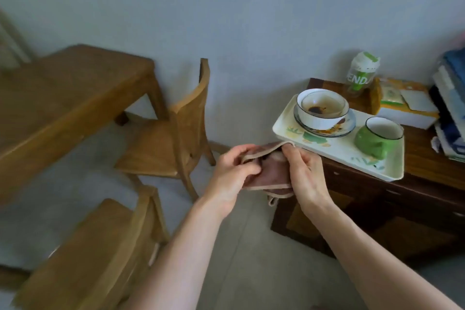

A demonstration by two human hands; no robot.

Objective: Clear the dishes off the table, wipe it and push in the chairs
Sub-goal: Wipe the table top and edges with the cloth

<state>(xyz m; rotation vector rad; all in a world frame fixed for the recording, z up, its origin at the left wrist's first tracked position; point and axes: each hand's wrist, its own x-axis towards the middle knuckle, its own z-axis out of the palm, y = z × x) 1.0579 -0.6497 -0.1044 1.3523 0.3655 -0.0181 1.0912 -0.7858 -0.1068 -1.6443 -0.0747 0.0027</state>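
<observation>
Both hands hold a brownish-pink cloth (pixel 270 175) with a pale hem in front of me. My left hand (pixel 232 175) pinches its left side and my right hand (pixel 305 177) grips its right side. The wooden table (pixel 57 106) stands at the left. One wooden chair (pixel 173 133) sits pulled out beyond the table's corner, another chair (pixel 100 254) stands near me at the lower left. A white tray (pixel 339 150) on the dark cabinet holds stacked dirty bowls (pixel 323 111) on a plate (pixel 347 127) and a green mug (pixel 377 137).
The dark wooden cabinet (pixel 427 178) stands at the right against the wall. On it are a clear bottle with a green label (pixel 361 74), a yellow and white box (pixel 402 106) and a stack of books or folded things (pixel 450 103). Pale floor lies between the chairs and the cabinet.
</observation>
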